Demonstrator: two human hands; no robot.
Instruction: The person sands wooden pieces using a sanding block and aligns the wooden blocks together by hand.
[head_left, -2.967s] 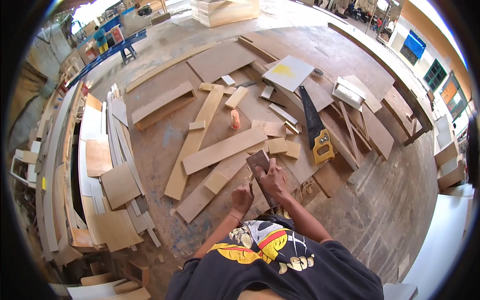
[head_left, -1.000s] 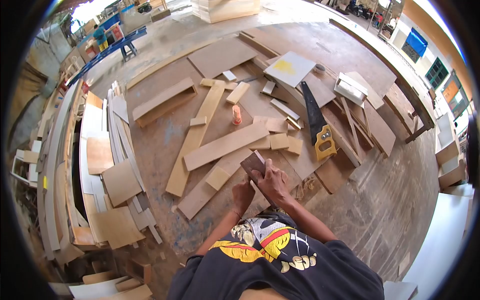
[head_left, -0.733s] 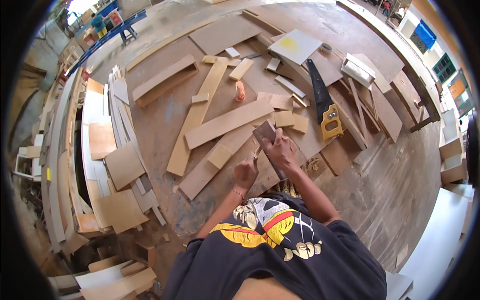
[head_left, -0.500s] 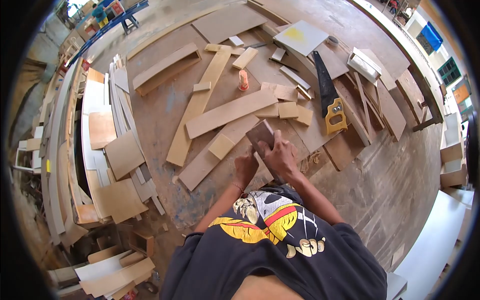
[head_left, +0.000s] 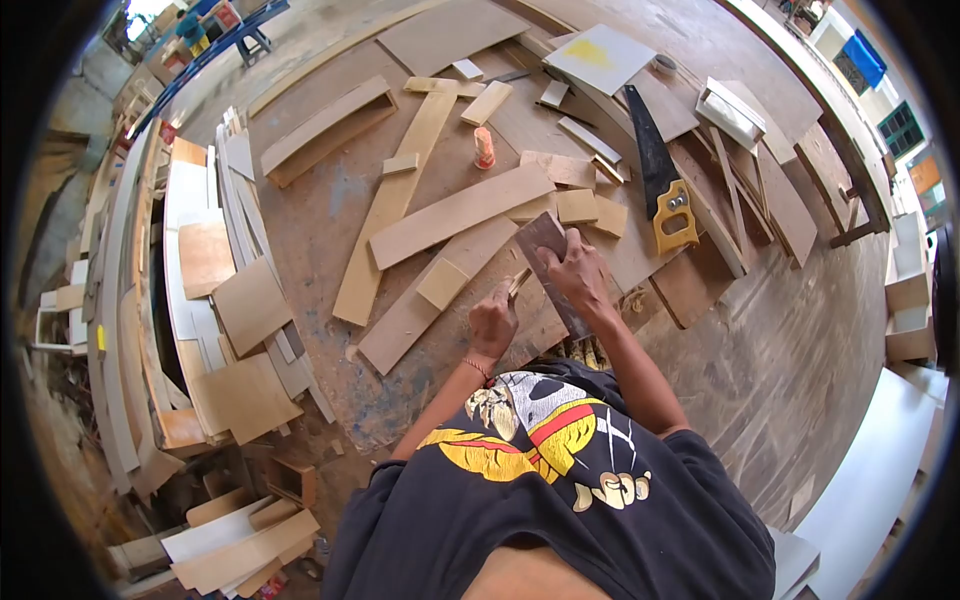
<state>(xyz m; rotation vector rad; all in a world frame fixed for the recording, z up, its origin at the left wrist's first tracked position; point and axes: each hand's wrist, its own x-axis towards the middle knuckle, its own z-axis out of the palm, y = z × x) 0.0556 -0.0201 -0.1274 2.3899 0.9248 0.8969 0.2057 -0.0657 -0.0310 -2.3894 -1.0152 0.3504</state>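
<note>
My right hand [head_left: 580, 275] is closed around a long, flat, dark brown block [head_left: 541, 234], tilted across the near edge of the worktable [head_left: 345, 395]. Whether it is a plane or a sanding block I cannot tell. Just to its left, my left hand [head_left: 493, 318] is a fist with a thin, light strip of wood [head_left: 520, 281] sticking out of its top. The strip's end lies close beside the dark block; contact is unclear. Beyond both hands lie a long board [head_left: 460, 215], a small square wood piece [head_left: 441, 285] on another board, and small offcuts [head_left: 577, 207].
A handsaw [head_left: 660, 170] with a yellow handle lies at right. An orange bottle-like object [head_left: 484, 147] stands among the boards. Stacked panels [head_left: 205, 260] line the left side. Wood shavings [head_left: 634, 302] sit near the table edge. A person [head_left: 190, 33] is far off at upper left.
My right hand and the dark block have shifted slightly right, away from my left hand. The thin strip in my left hand now shows. My left hand has moved little.
</note>
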